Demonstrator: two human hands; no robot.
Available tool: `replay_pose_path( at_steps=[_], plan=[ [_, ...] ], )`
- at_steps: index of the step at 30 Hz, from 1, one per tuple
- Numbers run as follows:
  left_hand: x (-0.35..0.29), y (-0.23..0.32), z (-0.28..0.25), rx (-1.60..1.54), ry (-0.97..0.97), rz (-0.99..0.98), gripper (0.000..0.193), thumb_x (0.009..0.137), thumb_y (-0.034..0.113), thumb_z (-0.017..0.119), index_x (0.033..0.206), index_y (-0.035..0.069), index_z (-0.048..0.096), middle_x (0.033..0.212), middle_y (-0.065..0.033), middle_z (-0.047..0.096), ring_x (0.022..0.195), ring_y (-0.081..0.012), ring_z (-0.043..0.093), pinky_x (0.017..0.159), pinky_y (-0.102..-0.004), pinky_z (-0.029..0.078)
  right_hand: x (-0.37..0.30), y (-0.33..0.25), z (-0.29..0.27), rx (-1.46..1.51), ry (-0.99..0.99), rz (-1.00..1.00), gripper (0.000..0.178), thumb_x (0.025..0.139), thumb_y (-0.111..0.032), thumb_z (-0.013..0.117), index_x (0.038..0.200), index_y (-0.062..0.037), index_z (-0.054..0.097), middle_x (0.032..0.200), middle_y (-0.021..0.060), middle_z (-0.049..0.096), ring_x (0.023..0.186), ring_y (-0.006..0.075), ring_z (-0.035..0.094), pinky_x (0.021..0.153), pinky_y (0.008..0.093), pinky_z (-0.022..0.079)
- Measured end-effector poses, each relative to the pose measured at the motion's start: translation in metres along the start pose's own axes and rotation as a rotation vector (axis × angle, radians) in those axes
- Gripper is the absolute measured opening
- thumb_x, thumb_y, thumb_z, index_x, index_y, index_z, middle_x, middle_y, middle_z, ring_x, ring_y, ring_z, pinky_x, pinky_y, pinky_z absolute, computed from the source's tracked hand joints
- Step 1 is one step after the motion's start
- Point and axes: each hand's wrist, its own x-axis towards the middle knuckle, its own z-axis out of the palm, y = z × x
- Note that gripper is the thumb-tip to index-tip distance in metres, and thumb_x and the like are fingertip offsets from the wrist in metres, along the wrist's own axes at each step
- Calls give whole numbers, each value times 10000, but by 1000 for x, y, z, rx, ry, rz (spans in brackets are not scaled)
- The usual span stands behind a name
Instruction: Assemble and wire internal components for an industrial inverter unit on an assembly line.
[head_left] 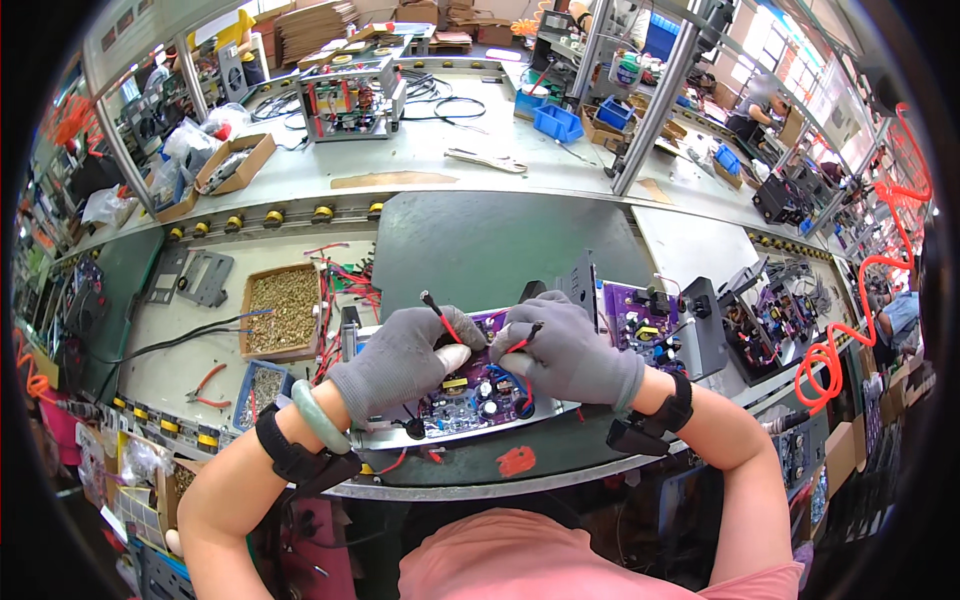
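Grey knit gloves cover both hands, which meet over a purple circuit board (pixel 462 408) crowded with components and set in a metal chassis on the surface (pixel 165 378). The left hand (pixel 405 358) is nearly closed, thumb and fingers drawn together around a red lead (pixel 448 327) whose black end pokes up above the knuckles. Facing it, the right hand (pixel 572 348) is curled in a similar pinch on a second red lead (pixel 521 343), also black-ended (whether the two are joined under the fingers, I cannot tell). The fingertips nearly meet above the board's upper part.

To the right of the hands lies another purple board (pixel 632 318), partly hidden by the right hand. Behind them spreads a dark green mat (pixel 510 240). On the left are a cardboard box (pixel 281 355) of small brass-coloured parts (pixel 283 308), loose red cables (pixel 352 280), a blue bin (pixel 238 412) and red-handled pliers (pixel 205 388).
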Motion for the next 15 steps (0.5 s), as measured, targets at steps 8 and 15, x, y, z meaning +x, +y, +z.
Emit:
replay_pose_path(
  at_steps=[8, 15],
  plan=[
    [2, 16, 5, 517, -63, -84, 164, 873, 232, 684, 1000, 149, 744, 875, -151, 711, 830, -337, 690, 763, -424, 534, 24, 4, -13, -160, -249, -124, 76, 817, -226, 726, 880, -188, 705, 882, 11, 641, 898, 218, 630, 902, 395, 455],
    [2, 2, 5, 458, -35, 36, 184, 882, 275, 670, 981, 133, 732, 947, -144, 683, 904, -346, 670, 795, -447, 525, 27, -20, -15, -600, -344, -387, 180, 689, -252, 697, 832, -146, 667, 873, 1, 615, 884, 198, 614, 827, 360, 476]
  ],
)
